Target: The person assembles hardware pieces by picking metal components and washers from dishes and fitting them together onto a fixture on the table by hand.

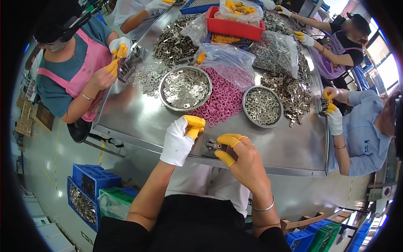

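My left hand [178, 142], in a white glove with yellow fingertips, is above the table's near edge with its fingers pinched together. Whatever they hold, if anything, is hidden. To its right a small metal fixture [211, 145] stands on a flat plate at the table edge. My right hand [241, 157], bare but for yellow finger covers, is at the fixture's right side; thumb and forefinger are apart, with nothing visible held between them. Beyond my hands lie a heap of pink rings [218, 98], a round steel bowl of flat metal pieces [160, 94] and a smaller bowl of metal pieces [250, 120].
Metal parts [294, 98] are heaped right of the smaller bowl. Plastic bags [275, 52] and a red bin [235, 30] stand farther back. Co-workers sit left [67, 75] and right [365, 134]. Blue crates [96, 178] of parts stand on the floor at left.
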Available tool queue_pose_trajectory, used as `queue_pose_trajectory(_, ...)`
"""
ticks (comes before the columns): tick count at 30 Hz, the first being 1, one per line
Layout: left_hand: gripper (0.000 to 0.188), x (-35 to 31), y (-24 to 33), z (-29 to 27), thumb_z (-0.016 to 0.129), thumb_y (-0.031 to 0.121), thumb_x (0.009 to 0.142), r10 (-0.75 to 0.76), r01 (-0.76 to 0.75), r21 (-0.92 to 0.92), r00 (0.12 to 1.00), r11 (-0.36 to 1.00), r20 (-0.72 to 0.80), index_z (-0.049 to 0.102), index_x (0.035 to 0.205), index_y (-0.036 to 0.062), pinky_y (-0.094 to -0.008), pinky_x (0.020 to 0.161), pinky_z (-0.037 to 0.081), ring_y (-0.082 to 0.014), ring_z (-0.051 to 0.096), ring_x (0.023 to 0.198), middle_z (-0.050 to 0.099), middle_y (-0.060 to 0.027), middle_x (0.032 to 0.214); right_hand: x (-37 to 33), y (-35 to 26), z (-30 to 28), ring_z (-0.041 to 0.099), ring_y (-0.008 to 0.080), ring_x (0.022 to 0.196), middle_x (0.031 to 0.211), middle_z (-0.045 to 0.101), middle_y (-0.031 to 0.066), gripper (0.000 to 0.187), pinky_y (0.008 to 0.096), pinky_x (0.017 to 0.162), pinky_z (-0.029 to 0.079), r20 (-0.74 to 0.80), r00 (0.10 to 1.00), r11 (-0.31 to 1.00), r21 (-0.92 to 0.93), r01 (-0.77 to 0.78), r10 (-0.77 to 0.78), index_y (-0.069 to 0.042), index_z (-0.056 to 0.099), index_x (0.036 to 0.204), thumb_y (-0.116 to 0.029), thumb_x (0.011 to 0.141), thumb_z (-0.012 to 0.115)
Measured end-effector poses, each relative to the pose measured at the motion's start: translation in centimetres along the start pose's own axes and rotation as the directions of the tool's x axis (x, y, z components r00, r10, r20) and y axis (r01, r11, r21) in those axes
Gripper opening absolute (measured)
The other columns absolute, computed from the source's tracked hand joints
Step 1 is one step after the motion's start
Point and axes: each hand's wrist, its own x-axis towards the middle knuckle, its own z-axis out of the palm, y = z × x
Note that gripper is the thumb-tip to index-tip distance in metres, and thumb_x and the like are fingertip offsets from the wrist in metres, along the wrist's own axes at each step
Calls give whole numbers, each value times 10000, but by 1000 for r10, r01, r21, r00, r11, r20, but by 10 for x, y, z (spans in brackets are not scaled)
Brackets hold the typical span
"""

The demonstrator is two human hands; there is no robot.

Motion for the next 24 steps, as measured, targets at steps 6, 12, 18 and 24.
queue_pose_trajectory(6, 250, -1, 3, 15, 560, -144, 815, 80, -77, 86, 996, 993, -39, 667, 982, 7, -260, 777, 526, -161, 643, 796, 696, -73, 952, 9, 2, 35, 590, 255, 940, 1090, 661, 74, 350, 380, 889, 467, -205, 954, 962, -206, 176, -219, -83, 661, 1076, -101, 746, 777)
queue_pose_trajectory(12, 260, -2, -8, 9, 600, -123, 785, 226, -215, 300, 974, 929, -1, 679, 980, 29, -277, 738, 521, -174, 644, 769, 692, -58, 928, -16, 34, -18, 577, 293, 1023, 1193, 629, 114, 316, 396, 938, 452, -329, 938, 959, -284, 14, -111, -71, 648, 1082, -19, 775, 699)
queue_pose_trajectory(18, 217, 22, 11, 3, 664, -48, 758, 369, -313, 540, 929, 782, 5, 689, 942, 65, -307, 706, 511, -222, 644, 758, 687, -71, 905, -2, 54, -52, 510, 355, 1236, 1312, 560, 163, 289, 488, 1095, 343, -428, 899, 814, -553, -179, -93, -36, 657, 1114, 6, 828, 632)
queue_pose_trajectory(24, 125, 84, 32, -18, 649, 32, 805, 278, -164, 910, 959, 380, 57, 680, 921, 68, -347, 703, 501, -269, 632, 771, 683, -77, 898, 15, 64, -40, 558, 317, 1146, 1221, 620, 135, 164, 440, 1007, 413, -344, 937, 836, -531, -142, -59, -40, 696, 1009, -75, 851, 670)
